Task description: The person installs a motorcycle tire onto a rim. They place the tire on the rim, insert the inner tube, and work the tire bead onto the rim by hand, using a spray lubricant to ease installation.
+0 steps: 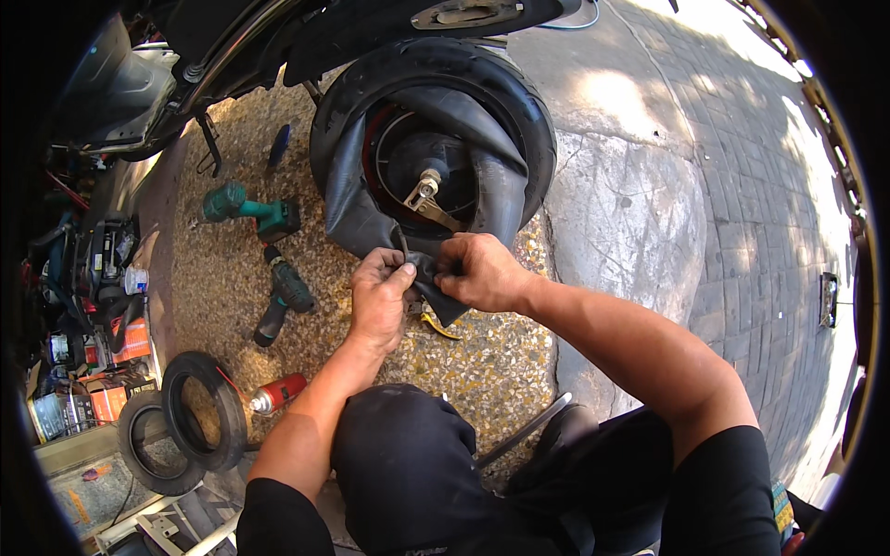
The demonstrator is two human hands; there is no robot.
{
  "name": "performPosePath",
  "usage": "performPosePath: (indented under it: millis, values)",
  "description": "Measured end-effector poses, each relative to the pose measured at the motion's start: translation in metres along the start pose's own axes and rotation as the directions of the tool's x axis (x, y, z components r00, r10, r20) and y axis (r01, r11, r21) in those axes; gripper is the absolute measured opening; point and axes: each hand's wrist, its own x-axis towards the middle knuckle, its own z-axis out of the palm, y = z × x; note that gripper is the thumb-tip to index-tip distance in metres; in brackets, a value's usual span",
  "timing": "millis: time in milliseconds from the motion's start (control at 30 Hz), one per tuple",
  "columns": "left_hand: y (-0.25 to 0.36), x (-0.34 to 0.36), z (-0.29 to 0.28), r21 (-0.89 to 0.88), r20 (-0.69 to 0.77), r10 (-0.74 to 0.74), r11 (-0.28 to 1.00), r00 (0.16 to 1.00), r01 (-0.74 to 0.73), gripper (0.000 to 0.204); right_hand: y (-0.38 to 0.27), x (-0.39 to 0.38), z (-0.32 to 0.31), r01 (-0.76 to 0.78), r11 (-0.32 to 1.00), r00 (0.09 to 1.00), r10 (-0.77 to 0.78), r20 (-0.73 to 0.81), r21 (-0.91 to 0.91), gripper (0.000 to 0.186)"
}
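Observation:
A limp black inner tube (501,193) hangs partly out of a scooter wheel's black tire (538,120). Its near end bunches up between my two hands. My left hand (378,295) is closed on the tube, thumb and fingers pinched together beside a thin greyish stem (402,241). Just to its right, my right hand (482,274) also grips the tube, fingers curled in; a dark flap hangs below. Within the tire sits the dark hub (417,153), with a metal axle end (426,185) and a brass-coloured bracket (436,211).
A green power tool (248,211) and a dark cordless drill (289,283) lie on the pebbled floor at left. Nearer are a red spray can (282,391) and two small tires (204,408). A metal bar (528,426) lies by my leg. The scooter's body (334,42) overhangs the wheel.

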Motion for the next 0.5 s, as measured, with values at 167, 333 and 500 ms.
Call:
performPosePath:
  millis: [167, 333, 500]
  values:
    - [-0.008, 0.001, 0.007, 0.171, 0.037, 0.149, 0.973, 0.988, -0.153, 0.015, -0.004, -0.001, 0.012, 0.028, 0.995, 0.998, -0.034, -0.062, -0.094, 0.019]
    - [0.002, -0.003, 0.007, -0.014, -0.038, 0.025, 1.0, 0.999, -0.026, 0.02, -0.002, -0.001, 0.011, -0.094, 0.993, 0.989, 0.101, -0.106, 0.077, 0.017]
    - [0.009, -0.006, 0.014, -0.077, -0.06, 0.022, 0.997, 0.998, -0.026, 0.021, -0.001, 0.0, 0.009, -0.209, 0.932, 0.969, 0.237, -0.062, 0.297, 0.017]
